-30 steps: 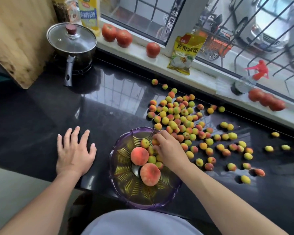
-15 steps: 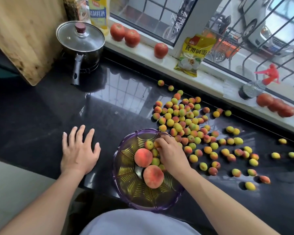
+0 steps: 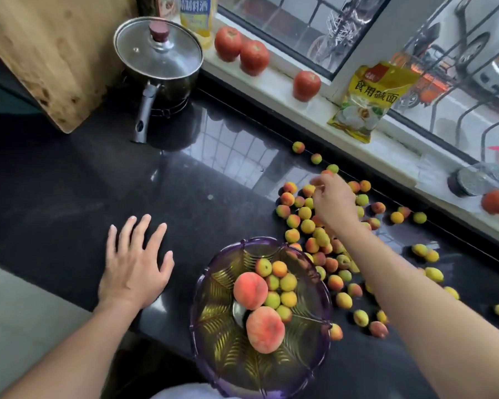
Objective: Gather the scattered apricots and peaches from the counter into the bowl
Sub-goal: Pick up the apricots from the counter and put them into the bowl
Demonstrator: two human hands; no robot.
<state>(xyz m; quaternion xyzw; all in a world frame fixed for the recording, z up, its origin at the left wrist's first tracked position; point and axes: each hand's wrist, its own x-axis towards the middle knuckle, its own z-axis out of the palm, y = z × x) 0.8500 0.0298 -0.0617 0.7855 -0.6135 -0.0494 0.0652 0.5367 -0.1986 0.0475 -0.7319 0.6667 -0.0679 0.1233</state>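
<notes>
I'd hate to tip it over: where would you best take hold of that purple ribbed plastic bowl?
Grip the purple ribbed plastic bowl at its bare left rim, coming from the left hand's side. Its wall flares outward there, and the peaches and apricots lie centre and right. Probably steadier with two hands.

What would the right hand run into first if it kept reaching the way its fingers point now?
Most likely the green-and-red apricot just beyond the right hand, then the windowsill edge; motion blur leaves depth unclear.
</notes>
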